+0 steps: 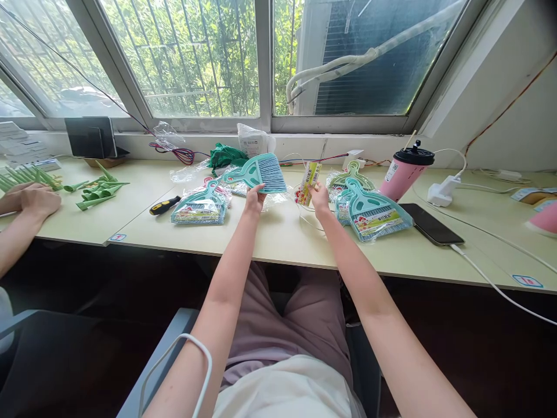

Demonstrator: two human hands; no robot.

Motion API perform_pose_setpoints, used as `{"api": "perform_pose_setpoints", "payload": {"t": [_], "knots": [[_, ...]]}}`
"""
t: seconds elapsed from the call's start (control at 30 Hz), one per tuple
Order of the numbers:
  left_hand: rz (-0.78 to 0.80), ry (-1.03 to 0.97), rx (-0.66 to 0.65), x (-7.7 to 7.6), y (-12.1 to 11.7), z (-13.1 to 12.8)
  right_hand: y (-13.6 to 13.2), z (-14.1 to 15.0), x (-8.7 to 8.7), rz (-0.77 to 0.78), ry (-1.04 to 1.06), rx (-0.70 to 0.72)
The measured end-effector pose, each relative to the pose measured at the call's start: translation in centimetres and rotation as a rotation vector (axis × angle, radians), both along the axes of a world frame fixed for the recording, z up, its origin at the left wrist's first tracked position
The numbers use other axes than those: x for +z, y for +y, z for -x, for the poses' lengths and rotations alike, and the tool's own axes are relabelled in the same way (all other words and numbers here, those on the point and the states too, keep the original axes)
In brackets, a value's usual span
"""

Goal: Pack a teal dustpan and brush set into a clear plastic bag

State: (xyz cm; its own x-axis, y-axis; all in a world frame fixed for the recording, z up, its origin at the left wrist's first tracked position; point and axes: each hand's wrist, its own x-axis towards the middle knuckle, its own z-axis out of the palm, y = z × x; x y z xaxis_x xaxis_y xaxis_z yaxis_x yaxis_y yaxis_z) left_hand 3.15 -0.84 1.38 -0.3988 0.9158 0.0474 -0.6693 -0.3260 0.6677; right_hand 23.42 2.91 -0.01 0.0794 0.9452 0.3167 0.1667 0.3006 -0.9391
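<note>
A teal mini brush (260,173) is lifted just off the pale surface (287,235), its bristle end toward three o'clock and its handle pointing to nine o'clock. The left hand (254,199) grips it from below, at the brush's six o'clock, fingers pinched on the lower edge of the bristle head. At three o'clock from the brush, close by, the right hand (319,199) is closed on a yellow printed label card (309,175), held upright with its top leaning slightly toward one o'clock. Under and around the card lies a clear plastic bag (311,217), flat on the surface.

At eight o'clock from the brush sits a stack of bagged brush-and-dustpan sets (200,206). A second pile of bagged sets (369,212) rests at four o'clock from the card, touching the right wrist's side. Left of the first stack, a screwdriver with a black and yellow handle (164,205) lies on its own.

Further to three o'clock stand a pink cup with a black lid (404,171), a dark phone (430,223) lying flat with a white cable plugged in, and a white charger (441,191). At far nine o'clock, another person's hand (37,200) rests beside a scatter of green plastic cones (98,188). Behind everything, at twelve o'clock, is the window sill (304,142) with crumpled green material (226,155).
</note>
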Motion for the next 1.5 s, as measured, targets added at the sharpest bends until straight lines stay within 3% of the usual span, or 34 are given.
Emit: {"api": "perform_pose_setpoints", "payload": {"t": [0.13, 0.3, 0.5, 0.7, 0.97, 1.3, 1.5], "knots": [[0.056, 0.088, -0.029, 0.0, -0.1, -0.3, -1.3, 0.4, 0.9, 0.107, 0.266, 0.07], [0.075, 0.214, -0.094, -0.3, 0.0, -0.7, -2.2, -0.2, 2.2, 0.094, 0.264, 0.095], [0.062, 0.33, -0.191, -0.7, 0.3, -1.3, -1.7, -0.2, 1.6, 0.154, 0.189, 0.202], [-0.005, 0.38, -0.285, -1.1, 0.5, -1.5, -1.5, 0.4, 0.8, 0.126, -0.07, 0.04], [-0.031, 0.488, -0.377, -1.3, 0.1, -2.3, -1.3, 0.2, 0.6, 0.141, -0.149, -0.081], [-0.042, 0.551, -0.374, -1.4, 0.0, -2.7, -1.8, 0.0, 1.3, 0.215, -0.285, -0.202], [-0.018, 0.547, -0.31, -1.6, 0.2, -2.7, -1.7, -0.2, 1.1, 0.26, -0.309, -0.157]]}}
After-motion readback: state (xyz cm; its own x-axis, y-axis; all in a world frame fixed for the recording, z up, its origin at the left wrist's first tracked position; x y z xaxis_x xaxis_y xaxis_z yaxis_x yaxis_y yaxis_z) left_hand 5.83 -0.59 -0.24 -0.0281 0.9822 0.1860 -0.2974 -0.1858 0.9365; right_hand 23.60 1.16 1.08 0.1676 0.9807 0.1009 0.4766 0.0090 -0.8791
